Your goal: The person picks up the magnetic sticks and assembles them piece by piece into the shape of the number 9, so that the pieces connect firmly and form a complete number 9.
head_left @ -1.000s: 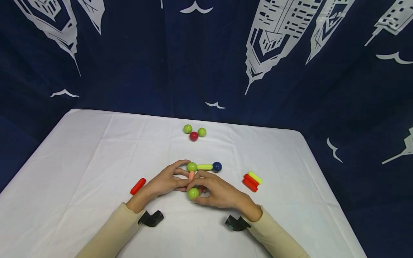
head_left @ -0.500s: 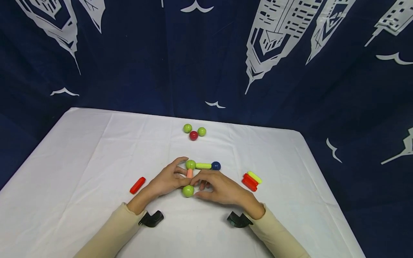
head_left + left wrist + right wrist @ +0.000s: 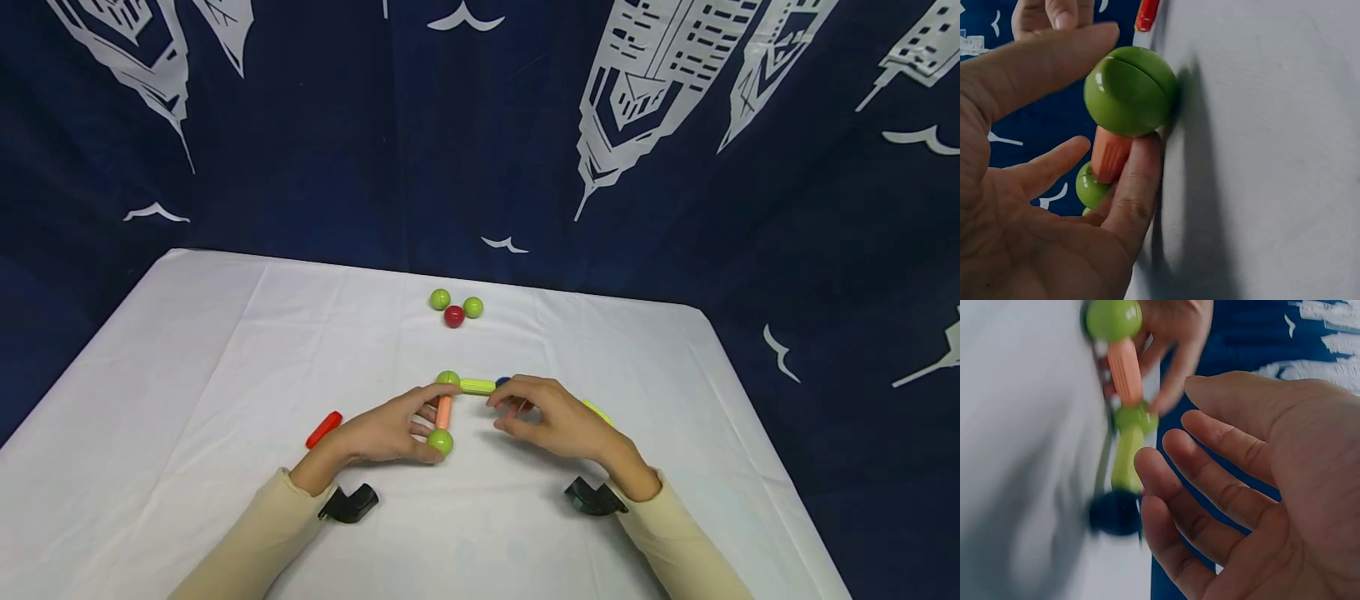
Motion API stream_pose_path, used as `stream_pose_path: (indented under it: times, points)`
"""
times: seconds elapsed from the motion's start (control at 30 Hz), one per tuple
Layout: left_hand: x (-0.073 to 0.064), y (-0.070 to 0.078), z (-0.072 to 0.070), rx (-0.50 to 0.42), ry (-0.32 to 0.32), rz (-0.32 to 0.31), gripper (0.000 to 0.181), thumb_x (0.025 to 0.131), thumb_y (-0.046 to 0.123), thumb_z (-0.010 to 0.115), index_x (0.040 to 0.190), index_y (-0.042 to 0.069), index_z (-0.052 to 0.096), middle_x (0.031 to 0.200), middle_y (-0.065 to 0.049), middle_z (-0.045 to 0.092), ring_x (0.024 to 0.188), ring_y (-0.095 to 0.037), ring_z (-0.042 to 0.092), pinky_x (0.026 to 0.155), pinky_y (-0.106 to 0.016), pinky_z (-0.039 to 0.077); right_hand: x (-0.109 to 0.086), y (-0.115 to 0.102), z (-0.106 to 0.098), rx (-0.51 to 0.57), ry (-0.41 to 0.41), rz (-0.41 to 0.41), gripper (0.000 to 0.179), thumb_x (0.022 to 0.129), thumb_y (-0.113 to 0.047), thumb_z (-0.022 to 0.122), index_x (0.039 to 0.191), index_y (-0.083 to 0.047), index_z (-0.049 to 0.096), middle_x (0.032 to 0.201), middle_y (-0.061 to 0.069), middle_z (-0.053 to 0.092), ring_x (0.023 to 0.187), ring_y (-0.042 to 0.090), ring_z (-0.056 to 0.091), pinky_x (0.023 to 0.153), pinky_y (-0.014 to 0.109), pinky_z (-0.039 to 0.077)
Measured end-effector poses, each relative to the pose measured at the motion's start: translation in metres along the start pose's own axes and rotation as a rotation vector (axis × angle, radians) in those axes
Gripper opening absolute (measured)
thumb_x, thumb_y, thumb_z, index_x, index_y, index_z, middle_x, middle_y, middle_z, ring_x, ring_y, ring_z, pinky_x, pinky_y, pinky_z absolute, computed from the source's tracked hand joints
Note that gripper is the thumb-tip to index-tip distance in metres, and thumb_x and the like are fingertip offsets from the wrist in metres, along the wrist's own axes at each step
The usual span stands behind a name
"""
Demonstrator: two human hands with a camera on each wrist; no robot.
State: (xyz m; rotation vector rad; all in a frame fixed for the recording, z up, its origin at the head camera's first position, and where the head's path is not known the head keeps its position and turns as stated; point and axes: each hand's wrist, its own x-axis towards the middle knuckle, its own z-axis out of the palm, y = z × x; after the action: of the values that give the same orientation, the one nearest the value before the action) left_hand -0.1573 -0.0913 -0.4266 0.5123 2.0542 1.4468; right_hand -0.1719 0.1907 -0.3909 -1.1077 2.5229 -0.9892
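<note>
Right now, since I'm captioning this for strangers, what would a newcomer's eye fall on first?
Probably the big navy backdrop, its white buildings upside down, behind the white table. Next, the L-shaped chain of balls and sticks mid-table, the left hand at its orange stick, the right hand holding nothing near its blue ball. Then the red ball by two green balls at the far side.

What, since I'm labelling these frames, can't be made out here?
Head view: most of the blue ball and part of the rightmost yellow stick, hidden by the right hand.
Left wrist view: a red stick, cut by the top edge.
Right wrist view: blue ball's outline, blurred.
</note>
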Motion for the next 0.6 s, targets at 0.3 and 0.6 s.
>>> stream_pose_path:
  times: [0.3, 0.6]
  points:
    - [0.004, -0.006, 0.002, 0.071, 0.065, 0.083, 0.076, 0.077, 0.012, 0.086, 0.143, 0.008, 0.049, 0.112, -0.012, 0.047, 0.098, -0.02, 0.055, 0.088, -0.027, 0.053, -0.04, 0.045, -0.033, -0.014, 0.168, 0.128, 0.026, 0.092, -0.013, 0.073, 0.116, -0.005, 0.068, 0.111, 0.01, 0.07, 0.092, 0.017, 0.065, 0.081, 0.032, 0.056]
    - [0.007, -0.01, 0.0, 0.068, 0.043, 0.107, 0.075, 0.078, 0.013, 0.086, 0.142, 0.008, 0.048, 0.105, -0.009, 0.052, 0.095, -0.02, 0.053, 0.084, -0.024, 0.052, -0.068, 0.081, -0.052, 0.052, 0.1, 0.311, 0.024, 0.094, -0.007, 0.068, 0.119, -0.006, 0.068, 0.113, 0.012, 0.067, 0.094, 0.022, 0.062, 0.083, 0.028, 0.052]
